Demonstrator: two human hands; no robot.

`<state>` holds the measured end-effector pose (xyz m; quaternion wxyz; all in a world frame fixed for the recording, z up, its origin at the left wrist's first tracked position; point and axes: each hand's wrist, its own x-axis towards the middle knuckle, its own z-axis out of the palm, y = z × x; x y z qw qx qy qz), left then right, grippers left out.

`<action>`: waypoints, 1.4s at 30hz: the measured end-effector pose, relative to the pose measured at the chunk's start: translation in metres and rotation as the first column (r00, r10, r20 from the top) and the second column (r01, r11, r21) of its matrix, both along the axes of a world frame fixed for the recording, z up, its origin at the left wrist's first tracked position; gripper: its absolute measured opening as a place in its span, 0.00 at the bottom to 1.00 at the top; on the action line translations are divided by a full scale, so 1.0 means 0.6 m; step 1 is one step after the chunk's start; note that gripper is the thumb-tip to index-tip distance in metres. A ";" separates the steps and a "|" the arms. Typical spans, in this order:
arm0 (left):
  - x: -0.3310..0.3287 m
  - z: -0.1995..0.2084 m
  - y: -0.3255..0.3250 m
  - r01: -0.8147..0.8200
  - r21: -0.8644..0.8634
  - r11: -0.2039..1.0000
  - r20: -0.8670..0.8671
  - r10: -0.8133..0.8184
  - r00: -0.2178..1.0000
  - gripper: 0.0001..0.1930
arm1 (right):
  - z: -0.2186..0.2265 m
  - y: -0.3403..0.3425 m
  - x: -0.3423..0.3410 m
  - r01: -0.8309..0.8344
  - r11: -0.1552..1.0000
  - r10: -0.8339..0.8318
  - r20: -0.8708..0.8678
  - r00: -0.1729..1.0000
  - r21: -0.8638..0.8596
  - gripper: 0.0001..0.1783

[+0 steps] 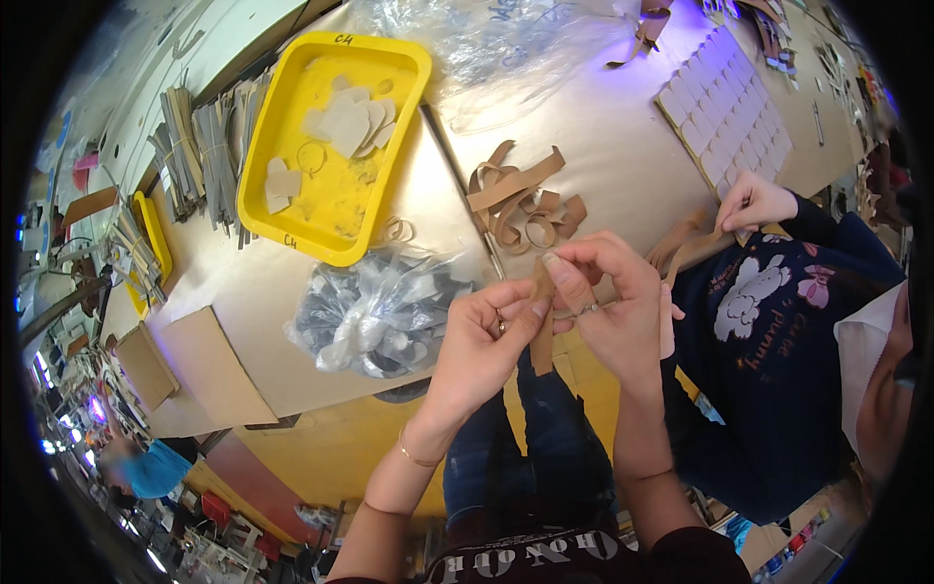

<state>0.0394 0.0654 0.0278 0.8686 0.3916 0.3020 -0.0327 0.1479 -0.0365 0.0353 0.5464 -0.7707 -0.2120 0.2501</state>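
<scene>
Between my two hands, just off the table's near edge, is a narrow tan strip [543, 355] that looks like leather. My left hand [484, 336] pinches it between thumb and fingers, and its lower end hangs down. My right hand [613, 302] grips the strip's upper part with thumb and forefinger, close beside the left thumb. On the table just beyond lies a loose pile of curled tan strips [525, 195]. A knotted clear plastic bag [365, 316] with grey pieces inside rests left of my left hand.
A yellow tray [255, 195] holds pale cut pieces. Bundles of grey strips [219, 146] lie left of it. Cardboard sheets [219, 365] sit at the left edge. To my right, a co-worker's hand [754, 201] holds a tan strip near a board of pale pieces [725, 107].
</scene>
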 end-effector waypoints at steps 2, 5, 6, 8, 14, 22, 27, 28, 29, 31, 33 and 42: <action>0.001 0.003 -0.007 0.007 -0.034 0.999 -0.014 -0.007 1.000 0.14 | 0.001 -0.010 0.002 0.031 0.999 -0.031 0.007 0.999 -0.018 0.06; 0.003 0.008 -0.023 0.017 -0.085 0.996 -0.020 -0.019 1.000 0.14 | 0.006 -0.036 -0.004 0.117 0.991 -0.122 -0.107 0.987 -0.058 0.05; 0.005 0.010 -0.029 0.025 -0.100 0.995 -0.016 -0.027 1.000 0.14 | 0.003 -0.044 -0.004 0.122 0.991 -0.127 -0.084 0.988 -0.061 0.04; 0.010 0.010 -0.041 0.045 -0.121 0.992 -0.032 -0.050 0.998 0.16 | -0.003 -0.057 -0.003 0.142 0.987 -0.146 -0.052 0.988 -0.079 0.03; 0.020 0.001 -0.053 0.104 -0.183 0.978 -0.036 -0.113 0.993 0.19 | -0.006 -0.087 -0.001 0.251 0.957 -0.277 -0.197 0.940 -0.147 0.06; 0.026 0.014 -0.014 0.056 -0.005 0.998 -0.003 -0.056 0.998 0.17 | 0.013 -0.045 0.039 0.402 0.912 -0.360 -0.313 0.879 0.079 0.07; 0.043 0.028 0.060 -0.085 0.200 0.976 0.010 0.084 0.996 0.15 | 0.010 0.033 0.078 0.350 0.875 -0.193 -0.423 0.886 0.335 0.08; 0.048 0.029 0.073 -0.103 0.231 0.967 0.035 0.098 0.995 0.15 | 0.006 0.050 0.087 0.354 0.858 -0.168 -0.447 0.879 0.372 0.09; 0.053 0.030 0.084 -0.123 0.267 0.956 0.032 0.119 0.992 0.15 | 0.004 0.065 0.095 0.356 0.837 -0.136 -0.471 0.872 0.416 0.09; 0.065 0.030 0.100 -0.196 0.297 0.935 0.073 0.182 0.981 0.15 | -0.001 0.089 0.111 0.351 0.828 -0.073 -0.536 0.841 0.438 0.09; 0.074 0.031 0.111 -0.240 0.330 0.913 0.090 0.223 0.971 0.15 | -0.003 0.107 0.130 0.326 0.832 -0.011 -0.575 0.818 0.448 0.09; 0.068 0.027 0.103 -0.218 0.285 0.934 -0.001 0.228 0.974 0.12 | 0.009 0.109 0.141 0.323 0.826 -0.062 -0.494 0.867 0.462 0.09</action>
